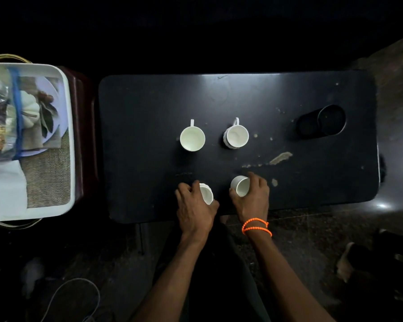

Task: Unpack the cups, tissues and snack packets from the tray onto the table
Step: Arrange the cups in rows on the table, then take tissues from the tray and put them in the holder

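Two white cups stand upright on the black table (289, 94): one cup (192, 138) left of centre, another (236, 136) to its right, handles pointing away. Near the front edge my left hand (193, 208) grips a third white cup (207, 193), and my right hand (251, 196) grips a fourth (241, 185); both cups rest on or just above the table. The white tray (68, 126) sits left of the table, holding snack packets in clear plastic (0, 117) and white tissues (5, 189).
A black round container (331, 120) stands at the table's right side beside a dark lid-like disc. The tabletop has chipped pale patches (280, 157). A white cable (79, 289) lies on the dark floor at lower left. An orange bracelet circles my right wrist.
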